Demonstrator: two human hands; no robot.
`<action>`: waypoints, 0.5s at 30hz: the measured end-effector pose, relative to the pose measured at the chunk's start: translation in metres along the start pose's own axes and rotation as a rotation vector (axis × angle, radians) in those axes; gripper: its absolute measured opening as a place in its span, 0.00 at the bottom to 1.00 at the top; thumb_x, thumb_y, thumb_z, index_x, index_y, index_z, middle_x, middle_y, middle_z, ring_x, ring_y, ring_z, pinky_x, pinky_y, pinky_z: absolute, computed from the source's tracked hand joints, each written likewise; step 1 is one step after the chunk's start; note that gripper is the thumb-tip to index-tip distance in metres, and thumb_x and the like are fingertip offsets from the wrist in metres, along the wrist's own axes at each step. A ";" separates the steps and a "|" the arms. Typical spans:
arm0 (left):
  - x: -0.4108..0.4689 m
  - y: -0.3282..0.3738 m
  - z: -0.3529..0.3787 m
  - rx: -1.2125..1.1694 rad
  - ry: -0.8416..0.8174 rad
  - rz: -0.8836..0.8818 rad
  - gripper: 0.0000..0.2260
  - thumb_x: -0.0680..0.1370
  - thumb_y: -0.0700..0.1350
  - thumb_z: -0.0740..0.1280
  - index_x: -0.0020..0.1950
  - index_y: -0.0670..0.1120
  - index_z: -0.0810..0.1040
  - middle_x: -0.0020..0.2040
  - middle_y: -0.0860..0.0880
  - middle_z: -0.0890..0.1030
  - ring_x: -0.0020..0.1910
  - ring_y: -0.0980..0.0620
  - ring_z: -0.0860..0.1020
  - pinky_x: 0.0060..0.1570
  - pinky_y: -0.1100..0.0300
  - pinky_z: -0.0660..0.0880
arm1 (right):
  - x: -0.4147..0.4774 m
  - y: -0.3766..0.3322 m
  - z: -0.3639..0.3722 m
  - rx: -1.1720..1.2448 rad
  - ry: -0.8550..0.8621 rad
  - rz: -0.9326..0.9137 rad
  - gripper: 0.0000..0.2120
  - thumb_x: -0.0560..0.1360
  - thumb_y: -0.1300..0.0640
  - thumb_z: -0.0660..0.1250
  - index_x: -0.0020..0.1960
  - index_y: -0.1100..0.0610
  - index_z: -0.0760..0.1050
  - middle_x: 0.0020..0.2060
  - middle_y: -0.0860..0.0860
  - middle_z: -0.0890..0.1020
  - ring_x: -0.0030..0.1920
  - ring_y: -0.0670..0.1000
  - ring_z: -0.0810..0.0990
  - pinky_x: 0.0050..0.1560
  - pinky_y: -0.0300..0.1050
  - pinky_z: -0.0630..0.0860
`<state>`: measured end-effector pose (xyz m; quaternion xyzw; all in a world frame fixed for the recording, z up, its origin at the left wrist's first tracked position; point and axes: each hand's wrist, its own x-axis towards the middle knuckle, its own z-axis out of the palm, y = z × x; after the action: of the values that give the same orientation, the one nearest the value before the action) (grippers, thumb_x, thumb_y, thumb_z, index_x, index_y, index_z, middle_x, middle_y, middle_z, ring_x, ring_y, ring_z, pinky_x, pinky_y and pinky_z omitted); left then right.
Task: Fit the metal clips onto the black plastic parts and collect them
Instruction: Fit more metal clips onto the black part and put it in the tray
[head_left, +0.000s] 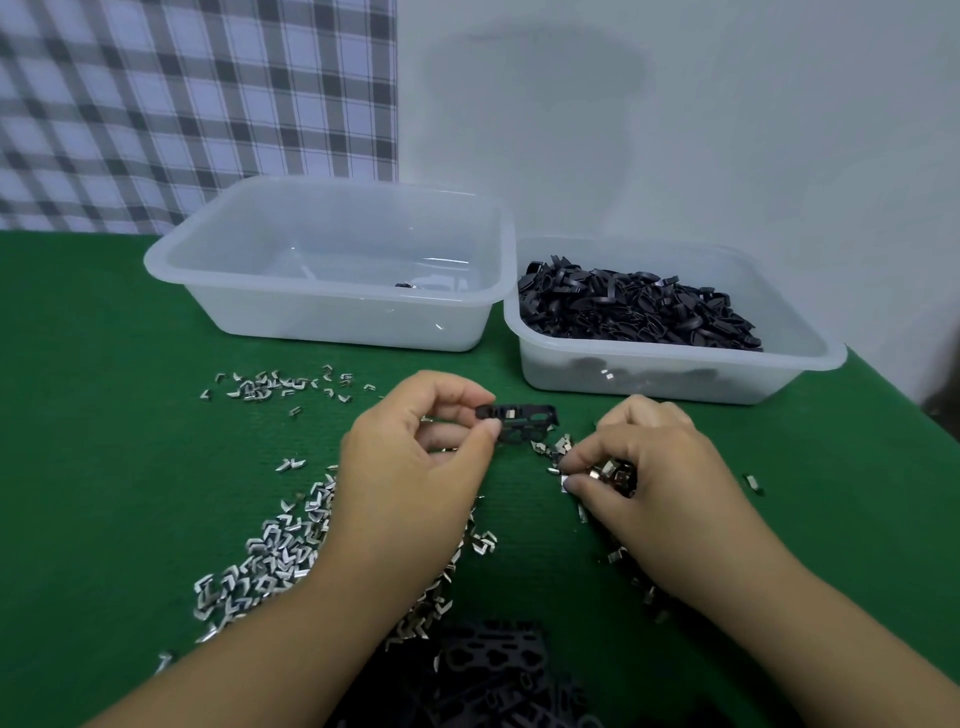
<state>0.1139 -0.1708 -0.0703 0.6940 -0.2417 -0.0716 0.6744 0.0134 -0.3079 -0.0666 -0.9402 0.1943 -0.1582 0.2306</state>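
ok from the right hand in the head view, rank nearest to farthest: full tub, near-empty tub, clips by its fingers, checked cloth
1. Clips, right at the right hand, by its fingers.
2. Full tub, just behind the hand.
3. Near-empty tub, back and to the left.
4. Checked cloth, hanging far back left.

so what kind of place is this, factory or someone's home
Likely a small hand-assembly bench; home or workshop, I cannot tell. A green mat is strewn with clips, the right tub is heaped with black parts, and the left tub is nearly empty.
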 end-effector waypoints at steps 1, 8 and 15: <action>0.000 0.000 0.000 -0.001 0.002 -0.001 0.11 0.71 0.33 0.72 0.40 0.50 0.81 0.36 0.49 0.81 0.32 0.52 0.80 0.37 0.56 0.80 | 0.000 0.000 0.000 -0.011 -0.010 0.003 0.06 0.69 0.56 0.73 0.38 0.45 0.80 0.37 0.40 0.71 0.46 0.42 0.67 0.45 0.25 0.60; -0.001 0.000 0.002 0.006 -0.031 0.004 0.11 0.71 0.34 0.72 0.39 0.50 0.80 0.36 0.51 0.81 0.30 0.55 0.79 0.32 0.60 0.78 | 0.003 -0.004 -0.002 -0.052 -0.078 0.013 0.04 0.71 0.53 0.71 0.44 0.45 0.80 0.41 0.41 0.73 0.49 0.45 0.67 0.44 0.40 0.60; 0.000 -0.003 0.002 0.007 -0.036 0.020 0.11 0.71 0.34 0.72 0.39 0.50 0.80 0.35 0.53 0.80 0.30 0.54 0.79 0.32 0.60 0.78 | 0.002 -0.003 -0.005 -0.054 -0.105 -0.039 0.03 0.72 0.53 0.69 0.42 0.45 0.77 0.42 0.42 0.73 0.50 0.45 0.66 0.49 0.41 0.61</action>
<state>0.1136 -0.1722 -0.0729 0.6926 -0.2607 -0.0765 0.6682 0.0139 -0.3085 -0.0608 -0.9567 0.1679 -0.1078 0.2121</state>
